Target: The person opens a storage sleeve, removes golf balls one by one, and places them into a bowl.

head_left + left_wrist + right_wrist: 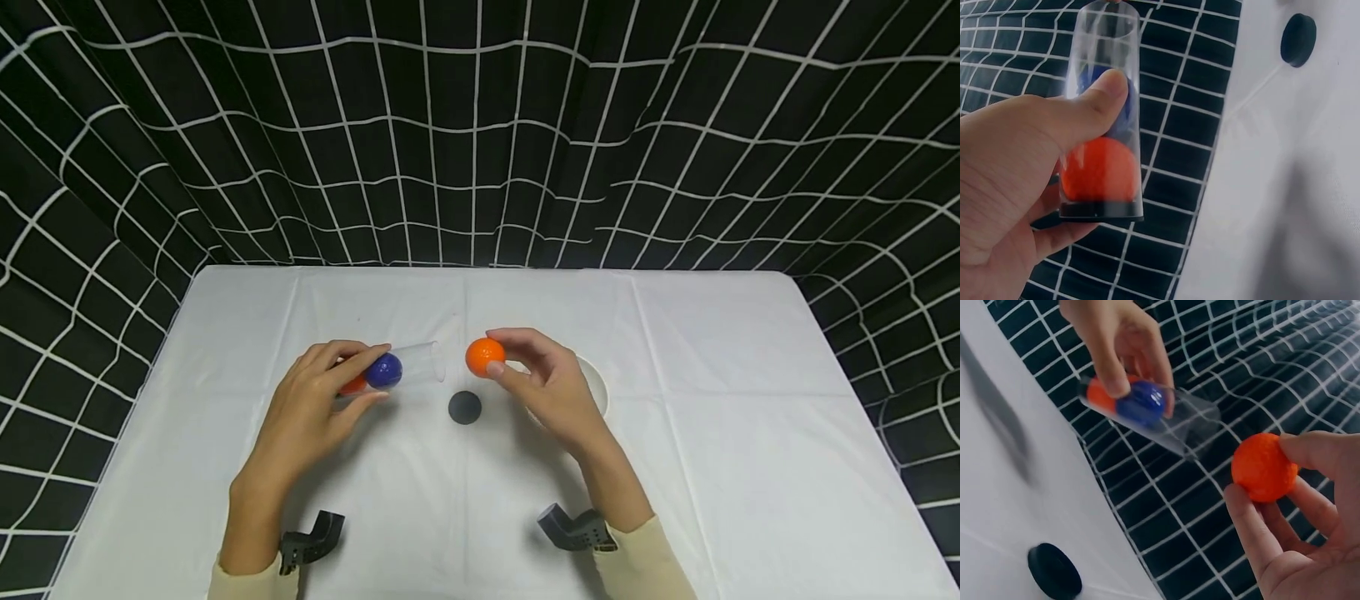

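My left hand (311, 408) grips a clear plastic tube (417, 362) above the table, its mouth tilted toward the right. Inside the tube, an orange ball (1099, 170) sits against the black base, with a dark blue ball (384, 372) beside it toward the mouth. My right hand (555, 387) pinches another orange ball (485, 357) between thumb and fingers, a short gap from the tube's mouth. On the table between the hands lies a round black cap (465, 407); it shows in the right wrist view as a shallow disc (1055, 571).
A white bowl (597, 385) stands behind my right hand, partly hidden by it. White cloth covers the table (750, 450). Dark walls with white netting (480, 150) rise at the back and both sides. Each wrist wears a black camera mount (311, 542).
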Demonstrator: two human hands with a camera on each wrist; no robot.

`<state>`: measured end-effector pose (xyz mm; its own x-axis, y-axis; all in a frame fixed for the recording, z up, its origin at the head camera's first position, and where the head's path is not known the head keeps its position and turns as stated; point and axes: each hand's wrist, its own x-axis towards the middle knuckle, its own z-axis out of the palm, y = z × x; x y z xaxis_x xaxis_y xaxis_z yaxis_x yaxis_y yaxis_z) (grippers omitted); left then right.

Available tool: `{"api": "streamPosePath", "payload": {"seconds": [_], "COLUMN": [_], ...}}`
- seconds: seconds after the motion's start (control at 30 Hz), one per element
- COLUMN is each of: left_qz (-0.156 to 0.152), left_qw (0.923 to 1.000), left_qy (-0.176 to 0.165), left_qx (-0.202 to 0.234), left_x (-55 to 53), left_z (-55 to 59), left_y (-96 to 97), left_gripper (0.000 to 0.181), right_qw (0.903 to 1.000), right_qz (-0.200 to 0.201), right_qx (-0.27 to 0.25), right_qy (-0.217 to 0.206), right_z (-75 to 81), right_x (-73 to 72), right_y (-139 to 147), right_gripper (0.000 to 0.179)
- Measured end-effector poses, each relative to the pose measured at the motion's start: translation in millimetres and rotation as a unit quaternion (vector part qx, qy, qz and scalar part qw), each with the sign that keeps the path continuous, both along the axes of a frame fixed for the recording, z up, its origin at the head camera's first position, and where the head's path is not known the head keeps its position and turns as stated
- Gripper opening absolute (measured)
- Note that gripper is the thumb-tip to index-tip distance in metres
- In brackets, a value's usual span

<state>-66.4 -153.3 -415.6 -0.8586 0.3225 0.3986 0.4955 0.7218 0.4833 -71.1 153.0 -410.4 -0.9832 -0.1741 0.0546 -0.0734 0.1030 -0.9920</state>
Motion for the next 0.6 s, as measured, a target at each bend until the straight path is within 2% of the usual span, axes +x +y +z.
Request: {"api": "streamPosePath", "payload": {"seconds": [0.43, 0.6], "left_qz": [-0.007, -0.001], "left_qw": [0.9999, 0.9999], "left_qy": [-0.003, 0.0], "left_qx": [0.009, 0.01], "left_x": [1.0, 0.9], "left_z": [0.1, 1.7], "left_y": [-1.4, -2.5], "left_gripper": [0.055, 0.055], "right_qw": [0.9998, 0.9998], "right_qz": [-0.015, 0.0], "right_qx": [0.01, 0.009], "right_qy": [0.01, 0.018], "right_z": [-3.5, -2.9], "right_x": [5.7, 4.1], "right_y": [33, 44], "right_gripper": [0.037, 0.035]}}
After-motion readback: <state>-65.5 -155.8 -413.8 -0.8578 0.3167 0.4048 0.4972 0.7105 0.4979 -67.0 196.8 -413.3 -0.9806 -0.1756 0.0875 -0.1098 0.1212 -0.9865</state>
